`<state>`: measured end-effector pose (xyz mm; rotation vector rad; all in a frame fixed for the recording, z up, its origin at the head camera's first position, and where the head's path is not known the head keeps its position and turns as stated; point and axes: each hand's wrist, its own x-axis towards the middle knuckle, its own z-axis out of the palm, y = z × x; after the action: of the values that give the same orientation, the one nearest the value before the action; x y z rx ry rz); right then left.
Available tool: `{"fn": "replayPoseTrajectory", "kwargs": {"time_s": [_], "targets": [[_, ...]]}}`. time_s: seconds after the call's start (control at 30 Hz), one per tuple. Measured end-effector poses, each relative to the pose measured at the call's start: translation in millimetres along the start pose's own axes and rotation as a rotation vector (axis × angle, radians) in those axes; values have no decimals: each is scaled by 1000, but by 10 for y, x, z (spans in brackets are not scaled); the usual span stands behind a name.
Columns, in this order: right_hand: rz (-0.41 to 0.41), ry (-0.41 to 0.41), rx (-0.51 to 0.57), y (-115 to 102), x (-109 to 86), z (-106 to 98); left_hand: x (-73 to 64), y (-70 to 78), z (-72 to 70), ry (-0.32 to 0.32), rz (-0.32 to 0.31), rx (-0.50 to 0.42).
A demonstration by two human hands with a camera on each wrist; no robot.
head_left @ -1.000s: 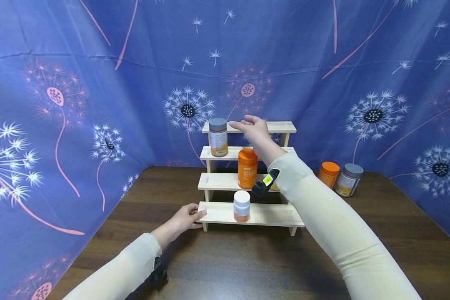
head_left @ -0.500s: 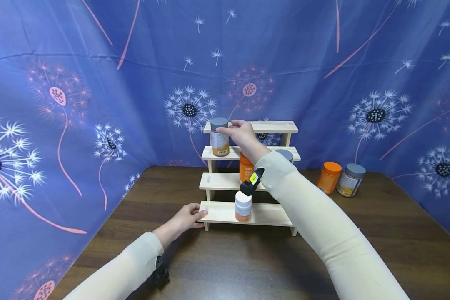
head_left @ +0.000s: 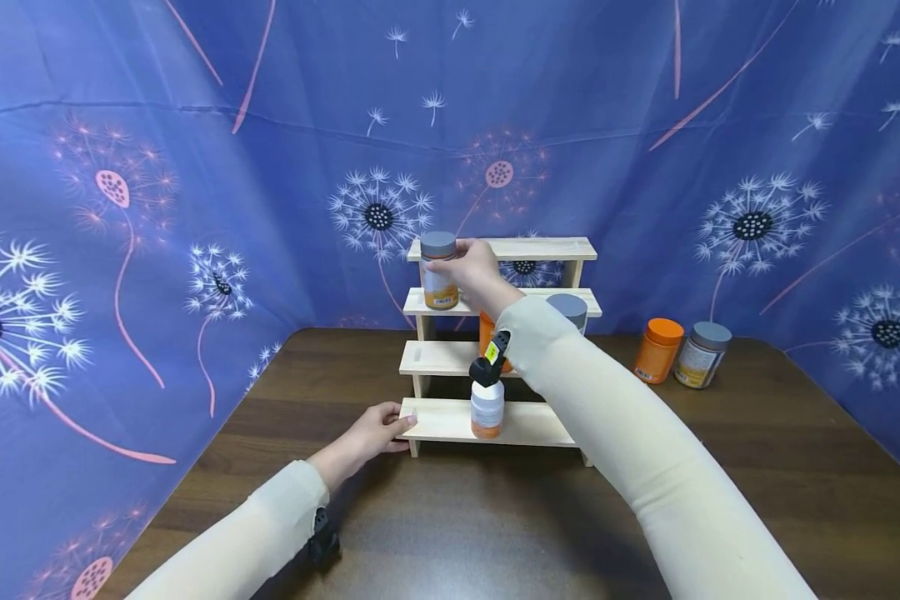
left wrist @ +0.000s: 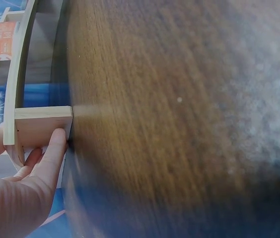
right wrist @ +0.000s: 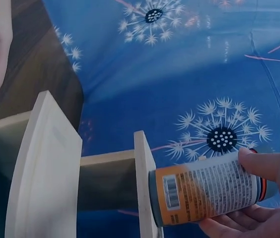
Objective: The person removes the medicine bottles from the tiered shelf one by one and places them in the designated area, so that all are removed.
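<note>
A stepped wooden display shelf stands mid-table. My left hand holds the left end of its lowest step, thumb on top; in the left wrist view its fingers lie against the support leg. On the left of the second step from the top stands a grey-lidded bottle with a white and yellow-orange label. My right hand grips this bottle, thumb on one side and fingers on the other, as the right wrist view shows. Its base touches the step.
A white-capped bottle stands on the lowest step. Behind my right arm are an orange bottle and another grey-lidded bottle, both partly hidden. An orange jar and a grey-lidded jar stand on the table at right. A blue cloth hangs behind.
My right hand has moved left and slightly down from above the shelf, and its fingers have closed round the grey-lidded bottle. The left hand has stayed on the lowest step.
</note>
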<state>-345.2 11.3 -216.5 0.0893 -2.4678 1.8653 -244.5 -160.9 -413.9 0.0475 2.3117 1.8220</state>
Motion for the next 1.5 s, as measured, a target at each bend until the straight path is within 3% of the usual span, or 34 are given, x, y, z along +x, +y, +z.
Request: {"fn": "replayPoseTrajectory", "kwargs": {"time_s": [0.2, 0.47, 0.73, 1.07, 1.5], "targets": [[-3, 15, -61, 4, -15, -38, -3, 16, 20, -10, 4, 7], [-26, -41, -184, -30, -45, -95, -24, 13, 10, 4, 16, 6], [-22, -41, -224, -44, -101, -175, -25, 35, 15, 22, -17, 26], [-105, -26, -271, -94, -169, -418, -39, 66, 22, -2, -8, 35], [-166, 89, -304, -27, -83, -875, -37, 67, 8, 0, 4, 46]]}}
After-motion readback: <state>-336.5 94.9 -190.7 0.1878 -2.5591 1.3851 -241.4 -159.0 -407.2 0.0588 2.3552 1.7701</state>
